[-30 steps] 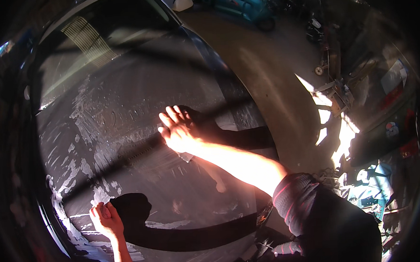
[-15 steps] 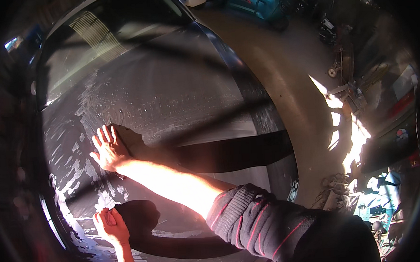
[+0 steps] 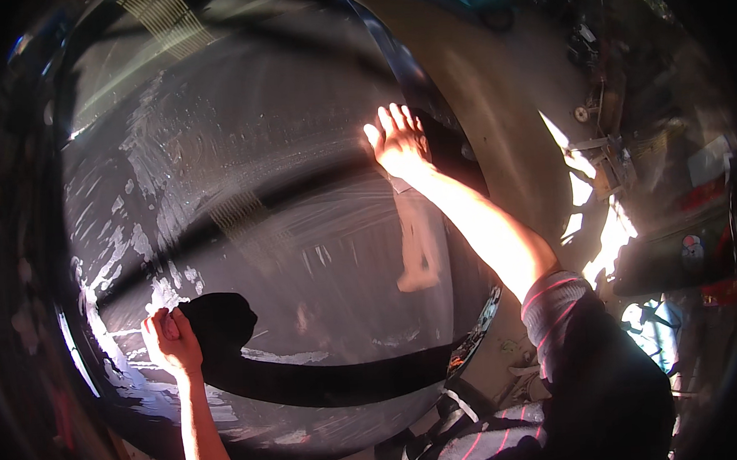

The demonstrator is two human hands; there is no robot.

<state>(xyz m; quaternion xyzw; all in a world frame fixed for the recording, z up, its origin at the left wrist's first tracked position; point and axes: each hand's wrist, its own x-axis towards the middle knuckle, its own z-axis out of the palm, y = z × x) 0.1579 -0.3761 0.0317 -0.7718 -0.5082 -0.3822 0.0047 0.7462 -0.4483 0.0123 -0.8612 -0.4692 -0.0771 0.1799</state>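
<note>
Dark car hood point(image 3: 326, 224), pale-streaked; brown floor point(image 3: 501, 131) alongside, sunlit patches point(image 3: 614, 235).

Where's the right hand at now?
Head view, upper half, just right of centre: the right hand is palm down at the right side of the car hood, up and to the right of the left hand.

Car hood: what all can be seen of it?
The car hood is a broad, curved dark panel, apparently metal, seemingly closed. Its surface looks wet, with whitish patches mostly along the left and shadows across it. The right hand appears pressed flat near its right edge; whether the left hand touches is unclear.
</note>
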